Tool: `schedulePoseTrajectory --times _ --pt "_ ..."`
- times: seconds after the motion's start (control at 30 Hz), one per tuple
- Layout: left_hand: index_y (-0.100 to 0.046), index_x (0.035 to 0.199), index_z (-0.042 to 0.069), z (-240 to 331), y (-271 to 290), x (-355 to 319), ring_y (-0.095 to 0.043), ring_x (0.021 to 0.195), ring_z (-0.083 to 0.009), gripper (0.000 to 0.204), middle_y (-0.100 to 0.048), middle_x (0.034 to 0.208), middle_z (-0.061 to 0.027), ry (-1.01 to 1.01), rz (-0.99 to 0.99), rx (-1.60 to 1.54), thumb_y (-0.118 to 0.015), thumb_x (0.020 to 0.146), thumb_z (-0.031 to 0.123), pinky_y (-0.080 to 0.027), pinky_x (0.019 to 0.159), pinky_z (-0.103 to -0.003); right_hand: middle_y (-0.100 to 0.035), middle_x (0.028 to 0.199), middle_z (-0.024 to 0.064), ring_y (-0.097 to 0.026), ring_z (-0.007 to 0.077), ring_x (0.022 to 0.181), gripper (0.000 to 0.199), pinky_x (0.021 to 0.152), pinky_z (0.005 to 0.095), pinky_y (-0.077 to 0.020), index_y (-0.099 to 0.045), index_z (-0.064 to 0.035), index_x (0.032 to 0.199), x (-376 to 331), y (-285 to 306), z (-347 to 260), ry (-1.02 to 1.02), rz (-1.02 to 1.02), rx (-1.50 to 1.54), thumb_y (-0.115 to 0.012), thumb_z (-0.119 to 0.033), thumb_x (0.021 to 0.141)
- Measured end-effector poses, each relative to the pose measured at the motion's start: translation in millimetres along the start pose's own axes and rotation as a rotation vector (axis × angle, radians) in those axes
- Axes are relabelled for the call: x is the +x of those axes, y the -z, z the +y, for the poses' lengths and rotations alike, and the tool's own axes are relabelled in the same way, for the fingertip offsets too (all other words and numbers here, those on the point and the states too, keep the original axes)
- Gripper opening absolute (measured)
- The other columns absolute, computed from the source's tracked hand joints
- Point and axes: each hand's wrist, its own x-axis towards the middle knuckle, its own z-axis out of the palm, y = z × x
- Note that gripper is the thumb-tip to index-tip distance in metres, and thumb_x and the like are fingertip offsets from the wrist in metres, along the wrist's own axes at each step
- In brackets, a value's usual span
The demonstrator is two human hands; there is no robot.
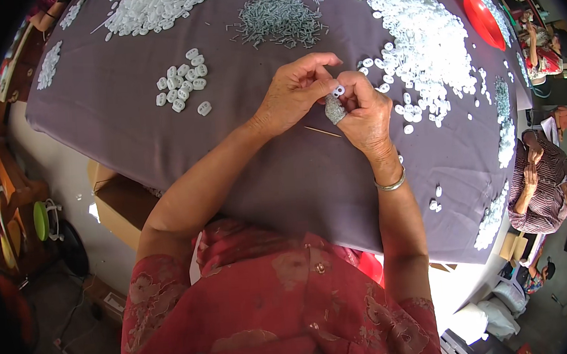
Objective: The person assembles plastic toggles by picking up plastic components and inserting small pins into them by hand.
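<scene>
My left hand (293,93) and my right hand (361,111) meet above a table covered in grey-purple cloth (283,177). Between the fingertips of both hands sits one small white plastic part (338,91). The right thumb wears a grey fabric finger cover (335,110). A thin wooden stick (323,132) lies on the cloth just below the hands. Left of the hands is a small group of finished white parts (182,85). A heap of small grey pins (278,19) lies beyond the hands.
A big spread of loose white parts (419,40) lies to the right, another pile (157,6) at the far left. A red bowl (483,18) stands at the far right edge. Another person (547,186) sits at the right. A cardboard box (116,203) sits under the table's left edge.
</scene>
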Motion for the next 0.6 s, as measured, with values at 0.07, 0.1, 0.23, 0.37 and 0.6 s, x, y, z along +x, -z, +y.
schedulePoseTrajectory --times 0.07,0.1,0.23,0.37,0.6 --pt "-0.056 0.115 0.005 -2 -1 -1 -0.052 0.073 -0.0042 0.028 -0.057 0.079 0.0033 -0.01 0.006 -0.036 -0.06 0.087 0.008 -0.043 0.063 -0.022 -0.044 0.054 -0.0057 -0.04 0.001 0.048 0.027 0.045 0.0173 -0.0366 -0.056 -0.0097 0.087 0 0 0 0.02 0.008 -0.019 -0.075 -0.002 0.069" --pt "-0.057 0.115 0.006 -2 -2 -3 -0.051 0.073 -0.0042 0.028 -0.056 0.079 0.0035 0.012 0.027 -0.057 -0.061 0.087 0.007 -0.043 0.063 -0.022 -0.046 0.054 -0.0056 -0.042 0.001 0.049 0.027 0.046 0.0174 -0.0377 -0.056 -0.0097 0.086 -1 -1 0 0.013 0.001 -0.008 -0.076 -0.003 0.069" --pt "-0.058 0.115 0.006 3 -5 -6 -0.05 0.073 -0.0042 0.03 -0.055 0.077 0.0039 0.073 0.054 -0.096 -0.062 0.085 0.007 -0.042 0.063 -0.022 -0.051 0.055 -0.0047 -0.048 0.0014 0.05 0.025 0.048 0.018 -0.0413 -0.056 -0.0092 0.085 -3 -3 3 -0.011 -0.005 0.031 -0.076 -0.004 0.07" --pt "-0.058 0.115 0.007 4 -5 -8 -0.049 0.073 -0.004 0.03 -0.055 0.077 0.0043 0.081 0.045 -0.063 -0.061 0.085 0.008 -0.041 0.063 -0.022 -0.053 0.055 -0.0036 -0.051 0.0017 0.052 0.024 0.049 0.0186 -0.0427 -0.056 -0.0087 0.085 -5 1 -1 -0.039 -0.05 0.055 -0.075 -0.003 0.071" --pt "-0.059 0.114 0.005 7 -5 -9 -0.051 0.072 -0.005 0.027 -0.055 0.077 0.004 0.116 0.033 -0.123 -0.058 0.087 0.008 -0.042 0.065 -0.022 -0.052 0.056 -0.0032 -0.048 0.0012 0.053 0.023 0.05 0.0186 -0.0431 -0.056 -0.0073 0.085 -4 1 -7 -0.029 -0.032 0.016 -0.075 -0.003 0.072"
